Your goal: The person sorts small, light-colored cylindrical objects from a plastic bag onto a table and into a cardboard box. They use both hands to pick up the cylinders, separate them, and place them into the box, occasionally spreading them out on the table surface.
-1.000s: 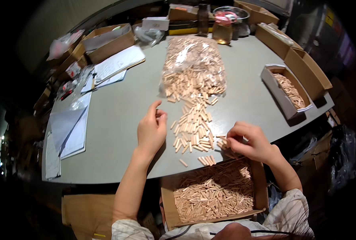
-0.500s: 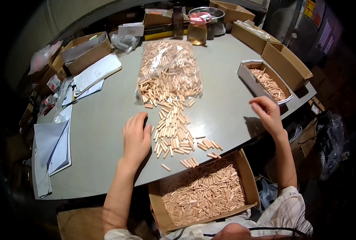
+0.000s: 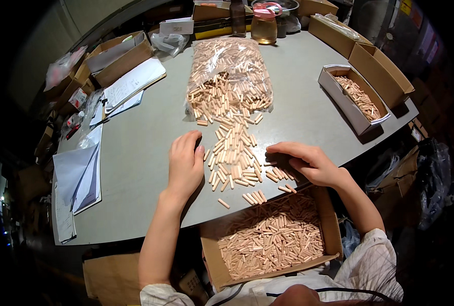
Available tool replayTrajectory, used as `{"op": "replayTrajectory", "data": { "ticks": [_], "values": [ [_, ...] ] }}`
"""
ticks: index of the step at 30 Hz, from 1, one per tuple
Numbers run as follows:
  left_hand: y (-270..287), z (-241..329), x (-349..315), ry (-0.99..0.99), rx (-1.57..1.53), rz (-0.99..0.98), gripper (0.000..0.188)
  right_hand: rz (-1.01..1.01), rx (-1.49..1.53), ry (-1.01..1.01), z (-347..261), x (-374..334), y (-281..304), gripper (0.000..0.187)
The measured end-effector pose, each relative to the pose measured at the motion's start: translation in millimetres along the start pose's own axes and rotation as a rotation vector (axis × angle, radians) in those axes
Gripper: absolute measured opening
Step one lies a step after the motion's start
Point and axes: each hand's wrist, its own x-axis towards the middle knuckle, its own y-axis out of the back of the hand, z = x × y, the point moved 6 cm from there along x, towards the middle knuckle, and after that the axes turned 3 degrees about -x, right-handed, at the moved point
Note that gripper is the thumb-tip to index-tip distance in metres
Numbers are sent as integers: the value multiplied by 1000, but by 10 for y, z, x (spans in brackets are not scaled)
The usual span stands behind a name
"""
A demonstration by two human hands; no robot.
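1. Since half a second ago the right hand (image 3: 311,163) has been brought back from the far right of the table (image 3: 135,153) to the near edge; the left hand (image 3: 185,166) has barely shifted.
2. Loose wooden dowels (image 3: 234,153) lie between the two hands: just right of the left fingertips, just left of the right fingertips. Their long axes mostly run away from the person.
3. Left fingers: flat, together, palm down, nothing held. Right fingers: curled over a few dowels at the edge; whether any is gripped cannot be told.
4. Both hands are about equally near.
5. Beyond the fingers: a clear plastic bag (image 3: 229,71) spilling dowels. Below the right hand: an open brown carton (image 3: 273,237) full of dowels.
6. Far right: a white-lined tray box (image 3: 352,99); far left: white papers (image 3: 132,84).
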Motion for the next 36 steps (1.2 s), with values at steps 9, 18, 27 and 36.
{"op": "replayTrajectory", "data": {
  "ticks": [9, 18, 27, 36],
  "values": [
    [-10, -16, -18, 15, -15, -17, 30, -275, 242, 107, -258, -150, -175, 74],
    [-7, 10, 5, 6, -86, -27, 32, 88, 519, -212, -59, -82, -62, 55],
    [-30, 185, -20, 18, -216, -119, 40, 88, 325, -138, 13, 320, -273, 60],
    [-166, 360, -73, -104, -70, -253, 71, 143, 384, -94, -14, 186, -219, 44]
  ]
}}
